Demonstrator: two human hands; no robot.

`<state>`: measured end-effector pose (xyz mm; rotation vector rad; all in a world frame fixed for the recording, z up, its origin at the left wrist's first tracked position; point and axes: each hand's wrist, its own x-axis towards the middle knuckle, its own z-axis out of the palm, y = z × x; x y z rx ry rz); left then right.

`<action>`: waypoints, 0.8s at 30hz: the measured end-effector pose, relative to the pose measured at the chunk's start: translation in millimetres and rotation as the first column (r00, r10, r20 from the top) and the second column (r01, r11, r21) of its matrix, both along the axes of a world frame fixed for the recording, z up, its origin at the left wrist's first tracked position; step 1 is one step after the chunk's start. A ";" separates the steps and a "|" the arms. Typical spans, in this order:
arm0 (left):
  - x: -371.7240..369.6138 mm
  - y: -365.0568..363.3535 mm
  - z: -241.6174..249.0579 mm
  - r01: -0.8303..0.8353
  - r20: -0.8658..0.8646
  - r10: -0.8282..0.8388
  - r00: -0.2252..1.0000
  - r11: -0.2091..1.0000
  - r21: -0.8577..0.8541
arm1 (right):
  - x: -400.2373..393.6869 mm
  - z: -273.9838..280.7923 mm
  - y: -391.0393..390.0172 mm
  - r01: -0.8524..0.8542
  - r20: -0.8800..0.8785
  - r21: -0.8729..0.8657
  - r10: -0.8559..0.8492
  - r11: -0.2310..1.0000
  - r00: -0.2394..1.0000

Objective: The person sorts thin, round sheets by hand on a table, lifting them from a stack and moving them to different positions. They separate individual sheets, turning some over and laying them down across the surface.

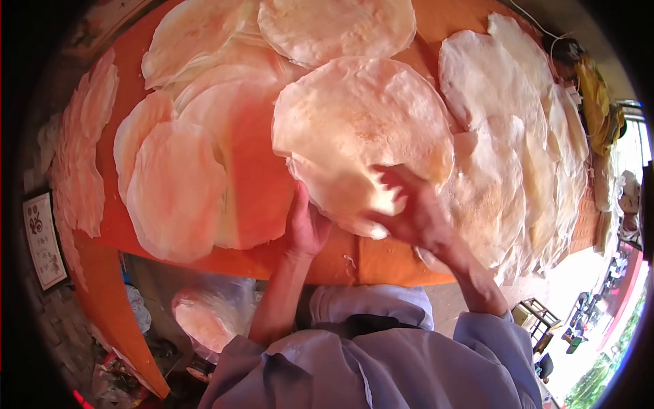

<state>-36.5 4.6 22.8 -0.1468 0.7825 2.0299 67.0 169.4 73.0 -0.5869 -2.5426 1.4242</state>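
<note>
A large round, thin flatbread-like sheet (pixel 361 109) lies in front of me on the orange cloth of the table. My left hand (pixel 308 221) is at its lower left edge, thumb up along the rim, the other fingers mostly hidden beneath it; whether they grip it is unclear. Over the lower right part of the same sheet is my right hand (pixel 412 208), slightly blurred, with its fingers spread and nothing visible between them. Just left of my left hand, more pale round sheets (pixel 177 191) overlap on the cloth.
Overlapping sheets (pixel 490 184) cover the table's right side, and another round sheet (pixel 337 27) lies at the far edge. A strip of sheets (pixel 85 150) hangs at the far left. Below the table edge stands a clear bag (pixel 208 317) with round sheets inside.
</note>
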 end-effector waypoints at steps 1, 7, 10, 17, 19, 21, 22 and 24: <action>-0.8 0.5 0.4 0.007 0.003 -0.007 1.000 0.999 0.049 | -9.3 1.4 -6.9 -0.082 -0.065 0.105 0.089 0.991 0.994; 0.2 -1.0 -3.5 0.081 -0.158 -0.083 0.984 0.997 -0.016 | -13.6 2.8 -2.8 -0.124 -0.017 -0.102 0.123 0.987 0.992; 0.1 1.7 -3.1 0.098 -0.179 -0.109 0.978 0.993 -0.066 | -8.6 -6.6 2.5 -0.122 -0.006 -0.134 0.122 0.983 0.992; -1.5 8.3 1.7 0.061 -0.139 -0.069 0.988 0.996 -0.062 | -15.0 -1.6 -1.8 -0.021 -0.090 -0.114 0.011 0.993 0.996; -0.9 11.2 0.9 0.057 -0.122 -0.072 0.990 0.991 -0.123 | -13.8 -10.2 5.5 -0.008 -0.019 -0.299 0.002 0.954 1.000; -1.5 10.5 -0.3 0.057 -0.091 -0.071 0.993 0.987 -0.150 | -10.8 -17.1 7.7 0.044 0.036 -0.446 -0.031 0.894 0.999; -3.3 9.9 -1.5 0.059 -0.069 -0.070 0.995 0.988 -0.143 | -11.4 -16.6 7.2 0.035 0.035 -0.390 -0.023 0.920 0.999; -4.1 12.3 -1.1 0.034 -0.063 -0.046 0.997 0.985 -0.169 | -13.4 -14.1 5.4 0.020 0.038 -0.275 -0.010 0.961 0.999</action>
